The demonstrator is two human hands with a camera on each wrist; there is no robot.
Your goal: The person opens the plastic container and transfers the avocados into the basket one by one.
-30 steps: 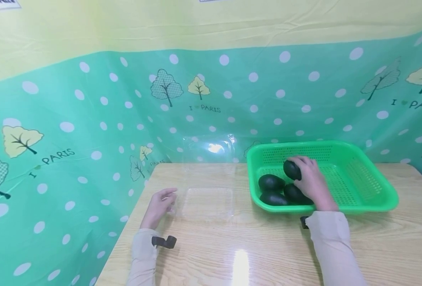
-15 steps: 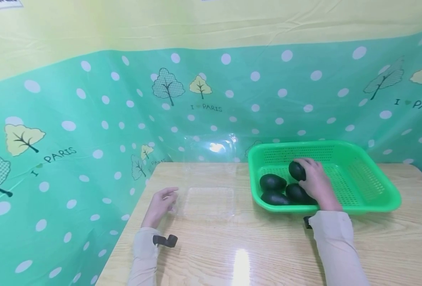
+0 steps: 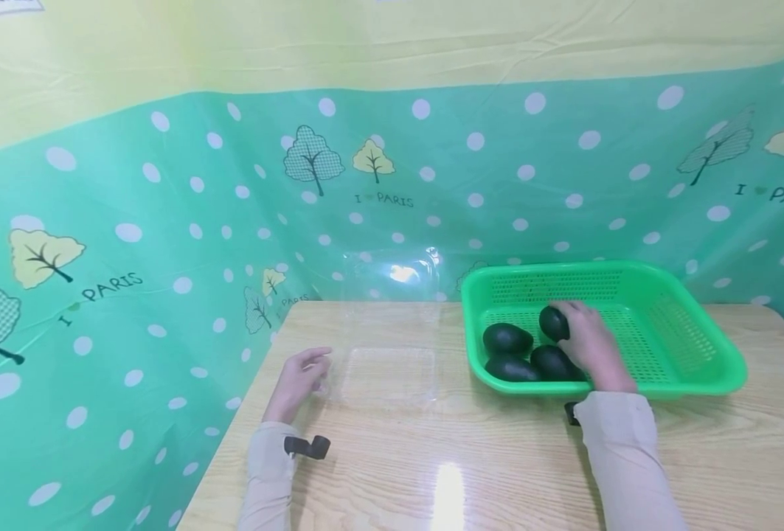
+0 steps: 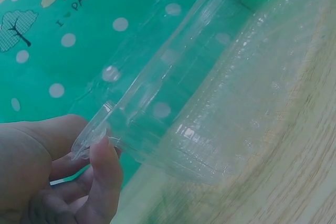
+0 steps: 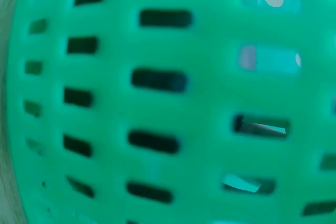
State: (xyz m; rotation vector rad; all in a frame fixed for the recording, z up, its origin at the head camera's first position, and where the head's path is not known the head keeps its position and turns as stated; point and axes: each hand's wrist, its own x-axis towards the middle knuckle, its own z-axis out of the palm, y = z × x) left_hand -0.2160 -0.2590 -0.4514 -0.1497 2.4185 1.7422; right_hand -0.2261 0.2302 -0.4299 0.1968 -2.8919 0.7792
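Observation:
In the head view my right hand grips a dark avocado inside the green plastic basket. Three more lie in the basket's left end: one avocado at the back, another avocado in front, and a third avocado partly behind the right hand. My left hand pinches the left edge of a clear plastic clamshell container, its lid raised at the back. The left wrist view shows the thumb and fingers of the left hand on the rim of the container.
Both containers stand on a wood-grain table. A green polka-dot curtain hangs behind and along the left side. Only the slotted basket wall fills the right wrist view, hiding the right hand there.
My right hand and the avocado in it have shifted slightly to the right and down within the basket. The left hand keeps its hold on the container edge; the head view drifted a little.

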